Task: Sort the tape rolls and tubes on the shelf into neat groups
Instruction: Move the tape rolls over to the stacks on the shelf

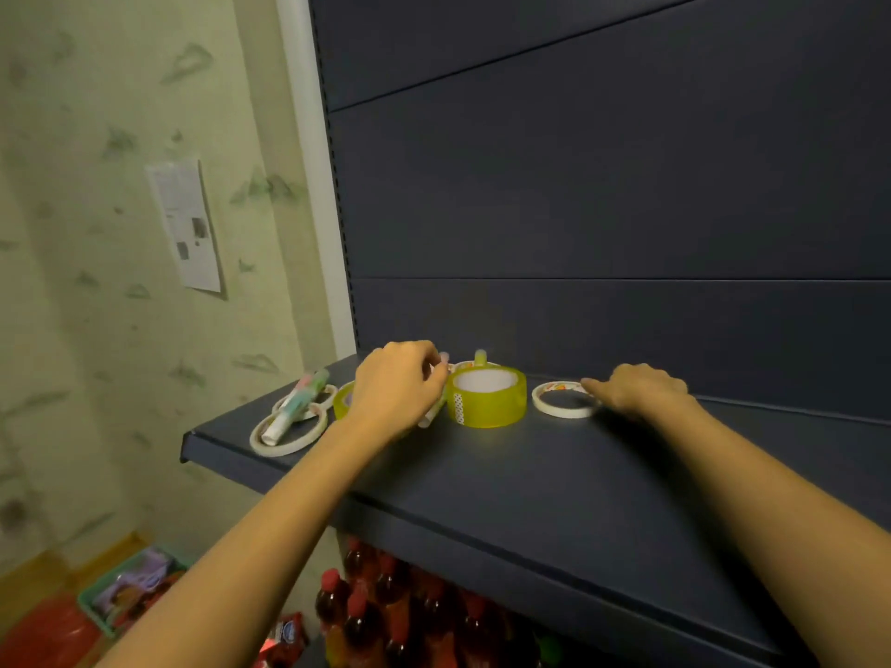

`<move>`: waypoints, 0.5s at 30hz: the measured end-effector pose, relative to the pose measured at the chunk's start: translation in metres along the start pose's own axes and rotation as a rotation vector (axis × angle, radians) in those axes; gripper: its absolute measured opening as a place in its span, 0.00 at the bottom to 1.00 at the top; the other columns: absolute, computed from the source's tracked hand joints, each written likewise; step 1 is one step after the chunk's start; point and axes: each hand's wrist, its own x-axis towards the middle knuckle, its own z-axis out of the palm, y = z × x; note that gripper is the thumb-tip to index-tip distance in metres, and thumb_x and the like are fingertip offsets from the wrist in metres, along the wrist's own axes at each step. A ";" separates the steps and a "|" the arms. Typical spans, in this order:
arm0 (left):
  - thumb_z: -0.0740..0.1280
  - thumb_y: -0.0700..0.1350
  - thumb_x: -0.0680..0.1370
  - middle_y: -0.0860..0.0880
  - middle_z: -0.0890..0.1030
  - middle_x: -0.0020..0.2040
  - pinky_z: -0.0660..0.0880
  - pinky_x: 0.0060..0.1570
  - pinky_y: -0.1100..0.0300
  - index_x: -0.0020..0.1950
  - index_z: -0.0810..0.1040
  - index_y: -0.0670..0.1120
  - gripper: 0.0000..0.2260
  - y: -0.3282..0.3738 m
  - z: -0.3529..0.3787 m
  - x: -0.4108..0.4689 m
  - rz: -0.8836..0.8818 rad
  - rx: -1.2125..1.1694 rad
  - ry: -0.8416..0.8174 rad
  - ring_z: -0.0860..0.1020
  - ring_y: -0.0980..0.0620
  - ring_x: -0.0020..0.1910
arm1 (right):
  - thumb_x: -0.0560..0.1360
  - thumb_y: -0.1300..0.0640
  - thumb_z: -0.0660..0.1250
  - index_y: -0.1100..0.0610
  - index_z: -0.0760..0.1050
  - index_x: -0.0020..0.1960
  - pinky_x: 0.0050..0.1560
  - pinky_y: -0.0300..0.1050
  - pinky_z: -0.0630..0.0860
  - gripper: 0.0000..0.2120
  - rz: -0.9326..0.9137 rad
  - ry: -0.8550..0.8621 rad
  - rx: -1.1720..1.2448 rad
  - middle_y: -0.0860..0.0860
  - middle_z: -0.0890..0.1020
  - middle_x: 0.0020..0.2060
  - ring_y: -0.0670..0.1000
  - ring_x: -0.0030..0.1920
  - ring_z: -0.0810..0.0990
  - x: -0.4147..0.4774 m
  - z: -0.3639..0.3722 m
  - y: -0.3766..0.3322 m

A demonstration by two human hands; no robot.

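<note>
Dark blue shelf (554, 474) boards and a matching back panel (627, 185) filled my feed, with patterned wallpaper (96, 330) off at nine o'clock. The left hand (400, 388) was curled round a pale tube (432, 416), whose lower end poked out under the palm, just at nine o'clock of the wide yellow tape roll (487, 400). The right hand (636, 390) lay at three o'clock of that roll, fingertips on the rim of a thin white tape roll (561, 411); whether it pinched the roll I could not tell. Further toward nine o'clock, a second tube (296, 409) lay across two thin white rolls (284, 449), beside a second yellow roll (342, 400). Red-capped bottles (359, 614) stood under the shelf.
</note>
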 end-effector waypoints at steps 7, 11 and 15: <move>0.61 0.54 0.78 0.45 0.82 0.49 0.77 0.49 0.50 0.52 0.79 0.46 0.14 -0.017 0.035 0.060 -0.047 0.005 -0.191 0.79 0.44 0.49 | 0.77 0.39 0.56 0.55 0.75 0.57 0.47 0.45 0.67 0.22 0.003 -0.019 -0.159 0.52 0.75 0.47 0.53 0.49 0.75 0.029 0.014 -0.007; 0.59 0.58 0.78 0.45 0.81 0.48 0.74 0.47 0.53 0.51 0.79 0.43 0.20 -0.020 0.054 0.087 -0.010 0.106 -0.414 0.78 0.43 0.50 | 0.76 0.38 0.56 0.54 0.72 0.47 0.47 0.45 0.66 0.19 0.012 0.033 -0.171 0.51 0.74 0.45 0.53 0.46 0.72 0.031 -0.002 0.004; 0.63 0.58 0.76 0.46 0.77 0.45 0.69 0.42 0.55 0.52 0.78 0.43 0.19 -0.019 0.069 0.105 0.063 0.125 -0.616 0.75 0.46 0.44 | 0.76 0.37 0.56 0.54 0.71 0.42 0.46 0.46 0.67 0.20 0.065 0.113 -0.159 0.52 0.74 0.42 0.54 0.44 0.73 0.018 -0.014 0.019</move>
